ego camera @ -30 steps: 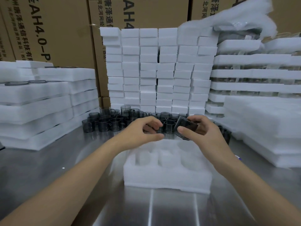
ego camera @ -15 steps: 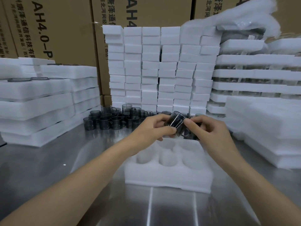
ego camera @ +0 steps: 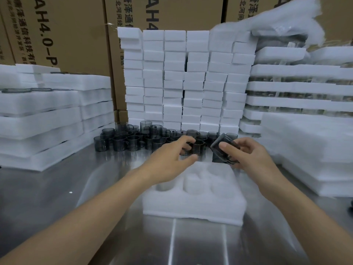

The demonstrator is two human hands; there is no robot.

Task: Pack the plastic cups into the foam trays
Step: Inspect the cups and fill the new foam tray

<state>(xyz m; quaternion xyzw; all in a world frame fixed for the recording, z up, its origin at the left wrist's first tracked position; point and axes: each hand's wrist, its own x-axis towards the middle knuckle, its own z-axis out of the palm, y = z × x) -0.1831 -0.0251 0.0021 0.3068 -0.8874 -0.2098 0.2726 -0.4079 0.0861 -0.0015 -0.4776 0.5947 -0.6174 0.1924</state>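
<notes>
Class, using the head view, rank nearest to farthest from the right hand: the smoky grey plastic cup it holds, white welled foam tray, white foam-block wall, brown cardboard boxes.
1. Smoky grey plastic cup: gripped by the right hand.
2. White welled foam tray: just below-left.
3. White foam-block wall: behind.
4. Brown cardboard boxes: rearmost.

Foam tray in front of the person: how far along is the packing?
Done: stacked trays on the right seem to have cups between layers. In hand: the right hand grips a tilted dark cup at the foam tray's far edge; its visible wells look empty. The left hand reaches toward the loose cups. Left: that cluster behind the tray.
</notes>
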